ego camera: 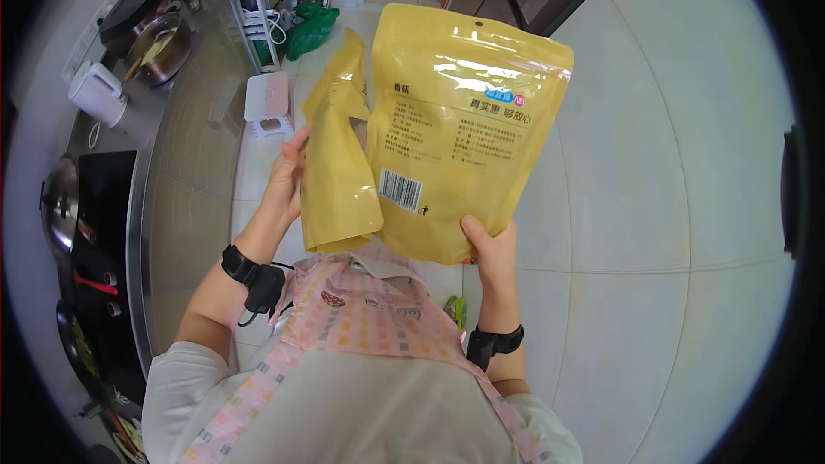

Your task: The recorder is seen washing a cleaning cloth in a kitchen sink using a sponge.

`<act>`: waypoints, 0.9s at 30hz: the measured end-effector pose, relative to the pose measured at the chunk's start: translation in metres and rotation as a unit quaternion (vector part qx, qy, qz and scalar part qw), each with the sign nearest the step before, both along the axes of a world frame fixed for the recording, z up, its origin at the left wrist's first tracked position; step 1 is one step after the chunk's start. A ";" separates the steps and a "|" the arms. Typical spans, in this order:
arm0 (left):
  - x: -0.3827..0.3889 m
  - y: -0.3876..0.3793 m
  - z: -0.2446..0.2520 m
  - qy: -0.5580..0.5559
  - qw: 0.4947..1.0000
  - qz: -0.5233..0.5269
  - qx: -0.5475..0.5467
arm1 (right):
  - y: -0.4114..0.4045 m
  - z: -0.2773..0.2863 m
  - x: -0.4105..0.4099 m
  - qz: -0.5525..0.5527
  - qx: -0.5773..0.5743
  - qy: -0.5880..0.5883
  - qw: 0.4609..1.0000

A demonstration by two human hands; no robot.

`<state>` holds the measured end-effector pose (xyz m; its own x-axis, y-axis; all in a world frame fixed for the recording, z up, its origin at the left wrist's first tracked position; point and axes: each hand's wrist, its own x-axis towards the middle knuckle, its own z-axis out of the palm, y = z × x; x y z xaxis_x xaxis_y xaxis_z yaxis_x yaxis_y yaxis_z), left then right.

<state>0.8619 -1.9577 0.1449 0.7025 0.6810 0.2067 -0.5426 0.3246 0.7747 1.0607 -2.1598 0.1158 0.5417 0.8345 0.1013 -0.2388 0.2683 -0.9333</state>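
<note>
In my right hand [493,251] is a large yellow stand-up pouch [457,135], its thumb pressed on the lower right corner. Its printed back faces me, with writing, a barcode and a zip strip near the top. A second yellow pouch [338,187], creased and seen at an angle, is gripped in my left hand [288,171]. That pouch overlaps the left edge of the larger one. Most of my left fingers are hidden behind it. Both pouches are held up before my chest, above a pink patterned apron [361,309].
Along the left runs a steel counter [200,84] with a white electric kettle [98,95], a steel pot [158,51] and a black cooktop [103,258]. A pink-and-white step stool [267,100] stands on the floor beside a green plastic bag [311,29]. Tiled wall [625,206] rises at right.
</note>
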 end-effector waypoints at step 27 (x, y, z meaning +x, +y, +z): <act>-0.020 -0.031 0.065 0.185 0.940 -0.285 0.029 | 0.004 0.065 -0.015 0.013 0.047 -0.039 0.998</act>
